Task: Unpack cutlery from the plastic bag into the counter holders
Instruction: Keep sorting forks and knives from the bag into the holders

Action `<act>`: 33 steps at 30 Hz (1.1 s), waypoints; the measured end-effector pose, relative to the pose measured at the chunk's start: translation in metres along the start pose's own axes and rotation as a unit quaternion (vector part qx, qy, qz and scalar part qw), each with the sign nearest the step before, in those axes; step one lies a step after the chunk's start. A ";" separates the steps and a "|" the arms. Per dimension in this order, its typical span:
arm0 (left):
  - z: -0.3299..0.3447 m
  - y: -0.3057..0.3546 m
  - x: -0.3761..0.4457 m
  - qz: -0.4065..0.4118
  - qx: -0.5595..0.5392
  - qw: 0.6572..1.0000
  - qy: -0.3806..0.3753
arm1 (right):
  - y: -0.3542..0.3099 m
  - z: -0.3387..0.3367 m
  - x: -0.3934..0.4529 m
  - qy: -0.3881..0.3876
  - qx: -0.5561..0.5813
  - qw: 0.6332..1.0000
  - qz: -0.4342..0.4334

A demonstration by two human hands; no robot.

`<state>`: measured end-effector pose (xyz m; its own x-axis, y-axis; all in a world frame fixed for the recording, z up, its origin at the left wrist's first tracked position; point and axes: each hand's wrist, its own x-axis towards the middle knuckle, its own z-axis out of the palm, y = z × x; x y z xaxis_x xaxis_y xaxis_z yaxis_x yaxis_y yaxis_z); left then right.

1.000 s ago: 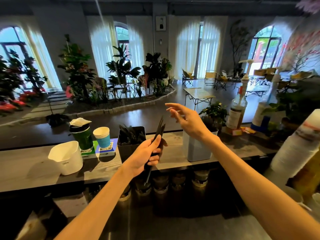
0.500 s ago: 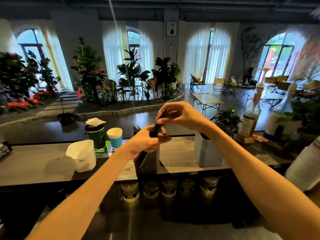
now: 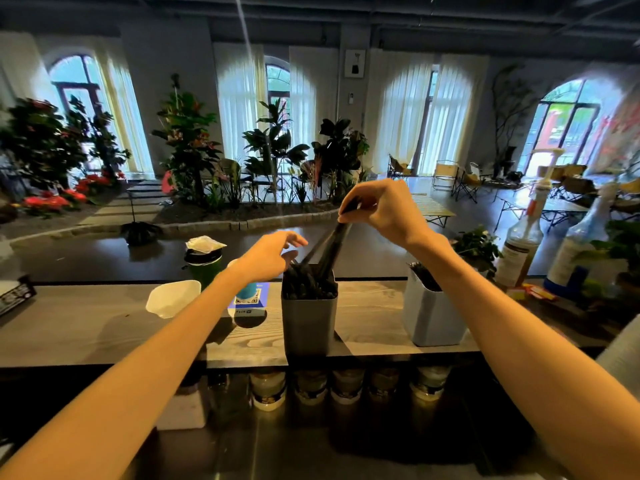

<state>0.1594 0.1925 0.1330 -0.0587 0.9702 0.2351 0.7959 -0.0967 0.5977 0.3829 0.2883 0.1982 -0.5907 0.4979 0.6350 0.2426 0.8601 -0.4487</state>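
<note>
Café hall beyond a wooden counter [image 3: 86, 327], lit by daylight.

Across the far wall, tall arched windows [image 3: 78, 98] veiled in sheer white curtains [image 3: 239, 109]; at upper centre, a small framed picture [image 3: 355, 64] on a grey pillar. Overhead, a dark ceiling [image 3: 450, 15]. Mid-frame, a curbed planter bed [image 3: 221, 220] crowded with leafy plants, red flowers [image 3: 52, 200] at left. At right, folding chairs [image 3: 445, 173] and a slatted low table [image 3: 431, 209] on glossy dark floor [image 3: 104, 258].

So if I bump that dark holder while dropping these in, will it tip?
Probably not easily: the dark holder looks square, flat-based, packed with black cutlery. It sits near the counter edge, though, so a hard shove might slide it off.
</note>
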 end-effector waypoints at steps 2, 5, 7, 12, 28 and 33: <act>0.011 -0.018 -0.001 -0.030 0.023 0.999 -0.007 | 0.007 0.020 -0.003 -0.015 -0.024 0.999 0.018; 0.029 -0.032 -0.002 -0.045 0.053 0.997 -0.017 | 0.021 0.055 -0.010 -0.066 -0.079 0.994 0.024; 0.037 -0.038 -0.002 -0.035 0.068 0.997 -0.001 | 0.033 0.077 -0.016 -0.126 -0.124 0.984 0.026; 0.038 -0.046 -0.005 -0.028 0.033 0.997 0.063 | 0.041 0.105 -0.039 -0.224 -0.136 0.963 0.070; 0.051 -0.021 -0.055 0.038 -0.028 0.989 0.141 | 0.002 0.091 -0.099 -0.064 -0.037 0.989 0.127; 0.081 -0.006 -0.117 0.062 -0.068 0.982 0.166 | -0.020 0.094 -0.182 0.001 0.040 0.980 0.196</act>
<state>0.2101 0.0974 0.0397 -0.1776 0.8249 0.5366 0.7229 -0.2606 0.6399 0.4134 0.1700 0.0323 -0.4624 0.7883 0.4060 0.3882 0.5916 -0.7066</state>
